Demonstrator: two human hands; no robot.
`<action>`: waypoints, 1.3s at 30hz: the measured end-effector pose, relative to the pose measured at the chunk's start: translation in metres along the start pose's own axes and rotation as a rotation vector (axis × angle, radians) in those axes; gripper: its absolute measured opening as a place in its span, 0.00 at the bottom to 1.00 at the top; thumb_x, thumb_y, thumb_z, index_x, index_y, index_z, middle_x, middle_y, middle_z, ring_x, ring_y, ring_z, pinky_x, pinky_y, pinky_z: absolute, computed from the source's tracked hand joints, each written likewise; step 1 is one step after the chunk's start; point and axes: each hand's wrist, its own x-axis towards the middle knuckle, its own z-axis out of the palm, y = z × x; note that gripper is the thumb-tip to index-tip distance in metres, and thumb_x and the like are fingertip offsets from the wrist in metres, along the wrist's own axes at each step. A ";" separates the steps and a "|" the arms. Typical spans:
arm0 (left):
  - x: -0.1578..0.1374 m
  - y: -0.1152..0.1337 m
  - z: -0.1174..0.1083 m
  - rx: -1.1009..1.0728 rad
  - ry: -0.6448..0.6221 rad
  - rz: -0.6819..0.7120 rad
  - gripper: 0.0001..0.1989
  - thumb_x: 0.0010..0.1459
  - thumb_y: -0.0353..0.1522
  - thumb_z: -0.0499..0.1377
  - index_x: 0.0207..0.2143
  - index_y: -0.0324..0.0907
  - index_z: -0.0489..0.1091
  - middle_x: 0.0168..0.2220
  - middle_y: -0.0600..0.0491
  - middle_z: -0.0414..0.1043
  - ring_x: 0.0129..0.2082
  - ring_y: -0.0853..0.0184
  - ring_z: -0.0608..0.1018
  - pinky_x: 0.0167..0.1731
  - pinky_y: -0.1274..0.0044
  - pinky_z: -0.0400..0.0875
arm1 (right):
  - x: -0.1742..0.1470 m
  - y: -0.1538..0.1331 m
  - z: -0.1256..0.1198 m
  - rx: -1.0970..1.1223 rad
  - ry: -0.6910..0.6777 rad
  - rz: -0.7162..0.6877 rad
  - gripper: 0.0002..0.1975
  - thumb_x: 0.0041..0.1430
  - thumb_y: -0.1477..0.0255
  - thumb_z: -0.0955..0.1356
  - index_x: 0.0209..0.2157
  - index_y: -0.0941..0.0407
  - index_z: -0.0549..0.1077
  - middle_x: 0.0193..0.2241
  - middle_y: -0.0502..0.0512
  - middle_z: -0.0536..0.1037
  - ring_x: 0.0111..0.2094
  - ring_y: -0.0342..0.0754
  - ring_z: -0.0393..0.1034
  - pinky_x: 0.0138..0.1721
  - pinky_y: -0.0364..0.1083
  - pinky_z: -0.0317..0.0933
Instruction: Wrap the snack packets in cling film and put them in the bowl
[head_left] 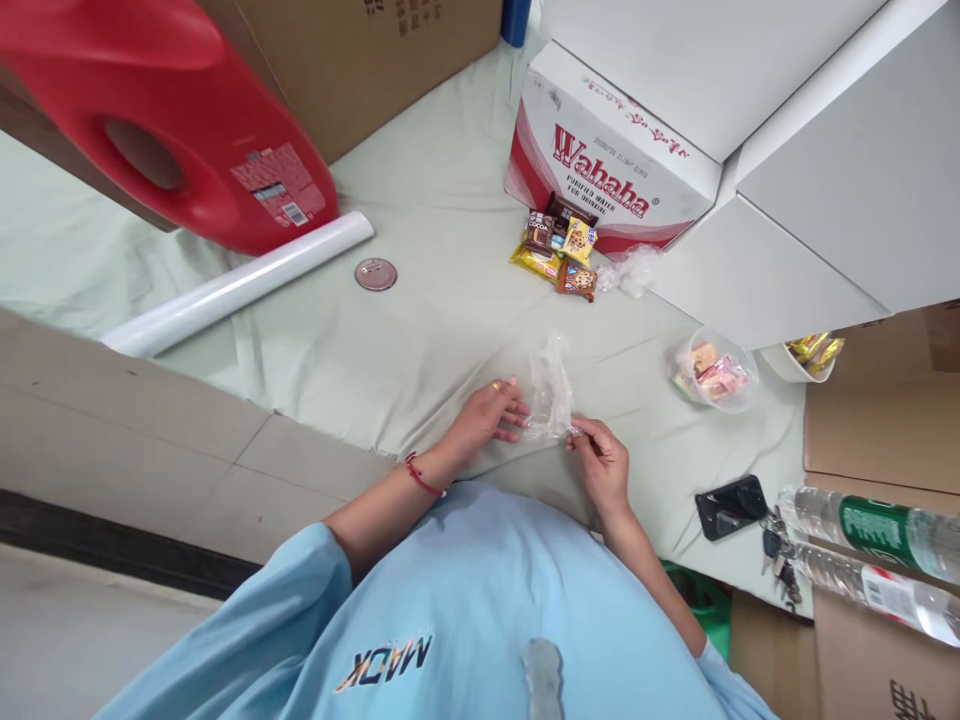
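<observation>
A clear plastic bag (pixel 551 390) lies crumpled on the pale green cloth in front of me. My right hand (pixel 602 462) pinches its near right corner between thumb and fingers. At the bag's left edge is my left hand (pixel 491 415), its fingers apart and their tips close to the plastic; whether they touch it I cannot tell. Beyond the bag sits a small pile of wrapped snacks (pixel 559 240), in brown, yellow and orange wrappers. Another crumpled clear plastic bag (pixel 634 270) rests just right of that pile.
Behind the snacks stands a Wahaha carton (pixel 600 160). To the left are a red jug (pixel 217 130), a white roll (pixel 247 285) and a round badge (pixel 376 274). On the right are a tub of sweets (pixel 716 370), a black phone (pixel 731 507), keys (pixel 780 555) and plastic bottles (pixel 874 530).
</observation>
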 end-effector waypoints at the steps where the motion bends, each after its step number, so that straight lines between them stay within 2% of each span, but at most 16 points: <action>1: 0.000 0.000 0.003 0.023 -0.020 0.013 0.28 0.54 0.58 0.66 0.35 0.41 0.72 0.35 0.47 0.79 0.33 0.62 0.81 0.29 0.72 0.75 | -0.001 -0.003 0.002 -0.020 -0.022 -0.033 0.09 0.65 0.65 0.71 0.42 0.46 0.85 0.34 0.51 0.81 0.32 0.48 0.74 0.39 0.49 0.69; 3: 0.003 -0.002 0.005 0.038 -0.034 0.082 0.23 0.52 0.52 0.69 0.31 0.42 0.71 0.31 0.51 0.78 0.32 0.65 0.79 0.32 0.73 0.74 | -0.001 -0.008 0.006 -0.029 -0.045 -0.051 0.09 0.65 0.64 0.71 0.42 0.46 0.85 0.35 0.52 0.81 0.32 0.49 0.74 0.40 0.50 0.70; 5: 0.006 -0.005 0.004 -0.019 -0.017 0.135 0.19 0.51 0.47 0.70 0.29 0.42 0.70 0.29 0.54 0.76 0.31 0.67 0.78 0.35 0.74 0.73 | 0.000 -0.008 0.007 0.015 -0.014 0.006 0.09 0.64 0.63 0.72 0.43 0.47 0.85 0.33 0.52 0.82 0.32 0.49 0.74 0.40 0.50 0.71; 9: 0.008 -0.011 -0.005 -0.176 0.050 0.180 0.18 0.52 0.44 0.71 0.30 0.42 0.69 0.35 0.53 0.78 0.38 0.66 0.80 0.44 0.71 0.74 | 0.005 0.005 -0.002 0.145 0.042 0.230 0.12 0.58 0.61 0.75 0.41 0.52 0.83 0.32 0.52 0.82 0.30 0.47 0.74 0.38 0.49 0.70; 11: 0.006 -0.014 -0.009 -0.201 0.048 0.212 0.17 0.53 0.43 0.71 0.31 0.42 0.69 0.40 0.51 0.79 0.44 0.63 0.81 0.50 0.67 0.74 | 0.007 0.011 -0.010 0.160 0.045 0.288 0.13 0.56 0.61 0.75 0.38 0.54 0.83 0.34 0.54 0.83 0.30 0.46 0.73 0.35 0.47 0.69; 14: 0.002 -0.018 -0.011 -0.181 0.014 0.252 0.16 0.52 0.41 0.71 0.31 0.42 0.69 0.45 0.50 0.79 0.49 0.59 0.82 0.55 0.63 0.73 | 0.010 0.012 -0.019 0.137 0.148 0.247 0.12 0.56 0.62 0.74 0.37 0.55 0.81 0.33 0.54 0.82 0.28 0.44 0.69 0.31 0.45 0.65; 17: 0.001 -0.022 -0.009 -0.158 0.001 0.269 0.15 0.49 0.35 0.73 0.31 0.42 0.69 0.45 0.51 0.78 0.49 0.59 0.82 0.57 0.62 0.73 | 0.018 0.000 -0.019 0.059 0.219 0.141 0.12 0.61 0.61 0.71 0.40 0.55 0.80 0.35 0.53 0.81 0.27 0.43 0.67 0.30 0.44 0.64; 20: 0.002 -0.023 -0.006 -0.160 0.011 0.264 0.16 0.45 0.31 0.72 0.32 0.43 0.68 0.43 0.53 0.77 0.47 0.61 0.82 0.55 0.64 0.74 | 0.031 -0.015 -0.008 -0.098 0.190 0.011 0.15 0.66 0.58 0.69 0.46 0.54 0.78 0.39 0.55 0.80 0.30 0.44 0.68 0.33 0.45 0.65; 23: 0.002 -0.022 -0.004 -0.160 0.038 0.267 0.16 0.42 0.29 0.70 0.34 0.43 0.70 0.40 0.54 0.77 0.41 0.65 0.80 0.48 0.68 0.75 | 0.047 -0.023 0.007 -0.324 0.084 -0.126 0.20 0.63 0.57 0.71 0.51 0.54 0.77 0.45 0.57 0.79 0.32 0.46 0.69 0.36 0.47 0.67; 26: -0.001 -0.019 -0.005 -0.194 0.096 0.268 0.15 0.40 0.26 0.65 0.34 0.42 0.71 0.35 0.56 0.74 0.33 0.71 0.74 0.40 0.75 0.71 | 0.059 -0.019 0.019 -0.448 -0.103 -0.151 0.14 0.62 0.61 0.71 0.44 0.53 0.79 0.39 0.55 0.80 0.30 0.46 0.68 0.38 0.48 0.66; 28: -0.003 -0.017 -0.007 -0.239 0.119 0.256 0.15 0.39 0.28 0.64 0.34 0.42 0.72 0.34 0.56 0.73 0.31 0.72 0.71 0.35 0.77 0.67 | 0.063 -0.012 0.022 -0.414 -0.183 -0.112 0.10 0.63 0.62 0.69 0.37 0.53 0.79 0.33 0.53 0.79 0.30 0.47 0.69 0.39 0.48 0.65; 30: -0.004 -0.016 -0.010 -0.243 0.141 0.246 0.13 0.42 0.31 0.65 0.35 0.42 0.73 0.33 0.56 0.71 0.29 0.72 0.68 0.31 0.78 0.64 | 0.062 -0.005 0.021 -0.325 -0.190 -0.054 0.11 0.63 0.62 0.68 0.35 0.54 0.79 0.31 0.52 0.79 0.30 0.47 0.69 0.37 0.47 0.64; 32: -0.003 -0.016 -0.011 -0.191 0.188 0.256 0.11 0.47 0.35 0.67 0.33 0.42 0.71 0.30 0.58 0.68 0.27 0.73 0.65 0.28 0.78 0.60 | 0.058 -0.001 0.016 -0.247 -0.142 0.008 0.12 0.63 0.60 0.69 0.36 0.54 0.78 0.30 0.51 0.78 0.29 0.46 0.66 0.35 0.45 0.63; 34: -0.002 -0.017 -0.010 -0.121 0.220 0.270 0.14 0.51 0.40 0.68 0.30 0.43 0.68 0.26 0.60 0.64 0.24 0.73 0.62 0.26 0.77 0.57 | 0.054 -0.001 0.012 -0.206 -0.084 0.042 0.13 0.63 0.59 0.69 0.36 0.55 0.77 0.29 0.49 0.76 0.28 0.45 0.64 0.33 0.45 0.61; 37: -0.002 -0.018 -0.005 -0.064 0.172 0.257 0.18 0.57 0.47 0.66 0.29 0.43 0.68 0.25 0.59 0.63 0.22 0.74 0.59 0.23 0.77 0.52 | 0.049 -0.005 0.013 -0.166 -0.042 0.022 0.15 0.64 0.57 0.69 0.37 0.54 0.76 0.29 0.49 0.75 0.29 0.45 0.64 0.34 0.44 0.61; 39: -0.003 -0.018 -0.002 -0.055 0.131 0.258 0.21 0.60 0.51 0.63 0.30 0.43 0.70 0.26 0.58 0.64 0.21 0.74 0.59 0.22 0.76 0.51 | 0.047 -0.009 0.018 -0.129 -0.064 0.009 0.17 0.64 0.55 0.69 0.44 0.54 0.76 0.33 0.50 0.76 0.29 0.44 0.64 0.32 0.44 0.61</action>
